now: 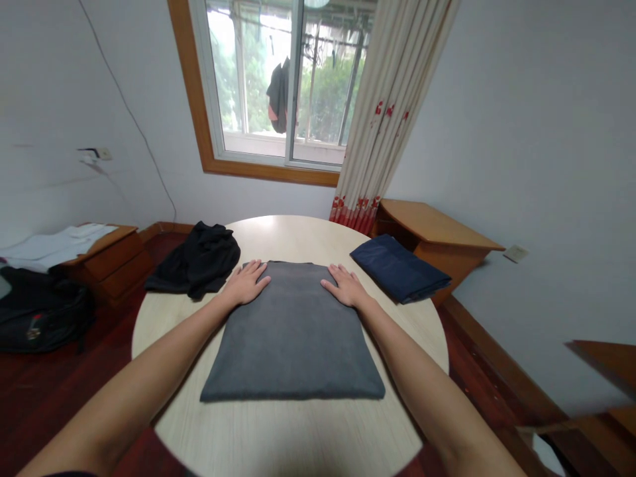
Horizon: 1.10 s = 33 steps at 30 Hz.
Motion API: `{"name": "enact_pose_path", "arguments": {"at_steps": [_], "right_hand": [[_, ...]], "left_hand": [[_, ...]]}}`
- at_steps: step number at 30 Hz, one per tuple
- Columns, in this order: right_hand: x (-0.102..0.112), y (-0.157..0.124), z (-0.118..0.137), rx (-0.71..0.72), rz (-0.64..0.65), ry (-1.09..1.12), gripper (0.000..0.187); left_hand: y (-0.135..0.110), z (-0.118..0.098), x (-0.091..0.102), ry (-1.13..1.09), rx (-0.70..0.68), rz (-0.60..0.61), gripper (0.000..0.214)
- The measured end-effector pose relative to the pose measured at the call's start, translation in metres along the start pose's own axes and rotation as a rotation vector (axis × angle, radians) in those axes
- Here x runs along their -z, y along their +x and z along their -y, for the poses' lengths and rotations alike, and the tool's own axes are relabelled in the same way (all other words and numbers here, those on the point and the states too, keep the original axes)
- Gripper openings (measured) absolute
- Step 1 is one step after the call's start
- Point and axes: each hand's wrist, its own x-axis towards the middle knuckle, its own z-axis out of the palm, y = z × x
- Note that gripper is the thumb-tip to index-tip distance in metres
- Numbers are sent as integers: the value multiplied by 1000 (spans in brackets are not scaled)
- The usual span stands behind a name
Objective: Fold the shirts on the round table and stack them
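Observation:
A grey garment (295, 338), folded into a neat flat block, lies in the middle of the round table (278, 437). On its far left corner rests my left hand (246, 283), fingers spread and palm down. My right hand (346, 286) lies flat on the far right corner, its fingers stretched out too. Neither hand grips the cloth. What kind of garment it is, the folds do not show.
A crumpled black garment (201, 258) hangs over the table's left edge. To the right lies a folded navy cloth (400, 268). Beyond are a wooden desk (437, 225), a curtain (382, 112), a drawer cabinet (112, 265) and a black bag (42, 311) on the floor.

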Motion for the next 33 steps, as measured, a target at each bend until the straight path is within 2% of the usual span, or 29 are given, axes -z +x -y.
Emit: {"name": "enact_pose_path", "arguments": {"at_steps": [5, 8, 11, 15, 18, 20, 23, 26, 30, 33], "right_hand": [[3, -16, -26, -33, -31, 29, 66], [3, -35, -37, 7, -57, 53, 61], [2, -62, -45, 128, -109, 109, 59], [3, -107, -44, 369, -172, 234, 55], [9, -140, -35, 465, -124, 316, 51], [13, -157, -28, 484, -68, 341, 48], [16, -167, -20, 496, -48, 331, 43], [15, -166, -19, 478, -105, 298, 34], [18, -164, -23, 437, -128, 284, 31], [27, -166, -22, 420, -115, 303, 28]], "left_hand": [[-7, -3, 3, 2, 57, -3, 70], [-26, 1, 2, -33, 31, 7, 67], [-61, 15, 6, -107, -76, 57, 65], [-120, 35, 18, -188, -296, 83, 55], [-156, 37, 31, -203, -402, 129, 50], [-170, 31, 38, -201, -457, 173, 52], [-177, 19, 44, -206, -529, 222, 61], [-171, 13, 41, -207, -530, 209, 52], [-167, 20, 34, -261, -498, 157, 42], [-170, 26, 40, -333, -478, 127, 39]]}}
